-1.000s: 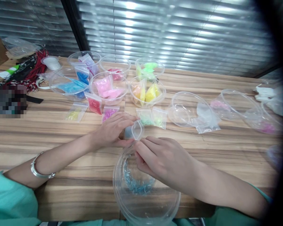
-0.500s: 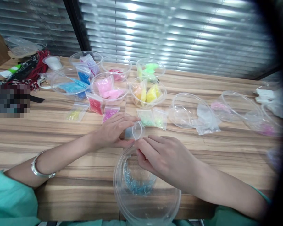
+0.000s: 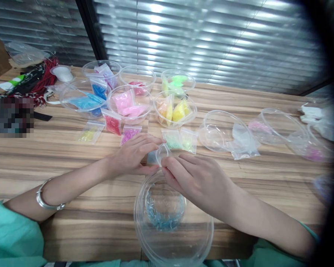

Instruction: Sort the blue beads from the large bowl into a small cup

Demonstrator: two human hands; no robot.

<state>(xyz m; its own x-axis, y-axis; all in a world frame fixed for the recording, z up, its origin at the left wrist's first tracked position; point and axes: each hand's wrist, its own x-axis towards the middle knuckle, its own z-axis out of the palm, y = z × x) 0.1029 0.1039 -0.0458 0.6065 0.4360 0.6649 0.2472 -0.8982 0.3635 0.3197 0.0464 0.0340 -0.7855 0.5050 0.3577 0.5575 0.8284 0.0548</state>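
My left hand [image 3: 136, 154] curves around a small clear zip bag [image 3: 152, 157], its thumb and fingertips at the two ends of the bag's gaping mouth. At that mouth, my right hand [image 3: 193, 180] is closed in a pinch; whatever lies between its fingertips is hidden. Below the hands stands a clear round plastic bowl [image 3: 137, 218] with blue translucent small pieces [image 3: 164, 222] lying in a curve on its bottom. A large clear round lid or rim [image 3: 183, 244] overlaps the bowl's near side.
Clear bowls with pink bags [image 3: 129, 107], yellow bags [image 3: 180, 111] and blue bags [image 3: 85, 102] stand behind. Filled bags, red [image 3: 112, 123] and pale green [image 3: 189, 141] among them, lie before these. Rightward are more clear bowls [image 3: 222, 115]. Red and black cords [image 3: 48, 74] are heaped at left.
My right hand has shifted slightly up and right, its fingertips now over the edge of the bag's mouth. My left hand and the bowl keep their places.
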